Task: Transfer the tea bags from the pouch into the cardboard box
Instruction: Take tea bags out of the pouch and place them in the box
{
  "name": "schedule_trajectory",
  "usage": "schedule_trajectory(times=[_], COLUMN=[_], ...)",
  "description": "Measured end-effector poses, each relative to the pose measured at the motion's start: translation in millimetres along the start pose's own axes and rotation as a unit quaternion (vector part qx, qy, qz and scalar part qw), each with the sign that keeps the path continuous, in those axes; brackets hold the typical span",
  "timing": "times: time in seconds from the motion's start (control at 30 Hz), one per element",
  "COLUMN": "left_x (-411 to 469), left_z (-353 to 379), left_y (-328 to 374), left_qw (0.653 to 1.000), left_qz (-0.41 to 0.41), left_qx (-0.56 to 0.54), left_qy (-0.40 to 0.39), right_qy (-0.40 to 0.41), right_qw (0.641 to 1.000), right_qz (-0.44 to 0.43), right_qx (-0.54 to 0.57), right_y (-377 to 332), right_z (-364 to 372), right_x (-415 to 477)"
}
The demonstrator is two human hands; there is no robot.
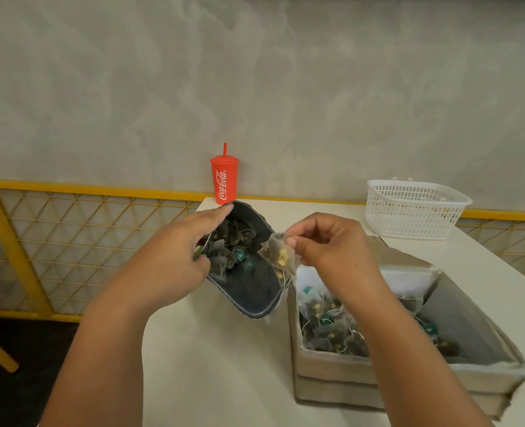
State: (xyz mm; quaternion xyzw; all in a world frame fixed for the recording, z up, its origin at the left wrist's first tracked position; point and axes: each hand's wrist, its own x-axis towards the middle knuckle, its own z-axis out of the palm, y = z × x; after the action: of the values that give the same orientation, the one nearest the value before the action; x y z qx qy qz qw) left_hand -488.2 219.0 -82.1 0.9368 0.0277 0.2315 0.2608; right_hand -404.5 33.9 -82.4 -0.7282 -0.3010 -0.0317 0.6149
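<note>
Soft even light, faint shadows; edges warped, perhaps slightly blurred.

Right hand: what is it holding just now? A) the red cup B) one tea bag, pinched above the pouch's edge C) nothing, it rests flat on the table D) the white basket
B: the right hand pinches a single tea bag in its fingertips at the pouch rim, beside the box, while the left hand holds the pouch open.
</note>
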Motion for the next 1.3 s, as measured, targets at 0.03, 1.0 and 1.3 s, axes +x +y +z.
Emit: schedule_trajectory(times=[0.03,1.0,1.3], left_x=[0.0,4.5,2.8], left_z=[0.2,20.6,17.7], left_y=[0.3,15.5,17.0], left_qw=[1.0,0.995,0.995], left_qz=[-0.002,0.005,0.007], left_qx=[-0.003,0.079,0.071], left_qy=[-0.001,0.055,0.065], right_qy=[0.008,0.141,0.122], right_qw=[1.0,0.887,0.84], right_qz=[-0.004,0.171,0.276], right_qx=[0.008,-0.404,-0.452], right_y=[-1.6,45.7,82.1], right_z=[-3.3,-162.8,-157.3], right_x=[-0.9,-13.4,-4.6])
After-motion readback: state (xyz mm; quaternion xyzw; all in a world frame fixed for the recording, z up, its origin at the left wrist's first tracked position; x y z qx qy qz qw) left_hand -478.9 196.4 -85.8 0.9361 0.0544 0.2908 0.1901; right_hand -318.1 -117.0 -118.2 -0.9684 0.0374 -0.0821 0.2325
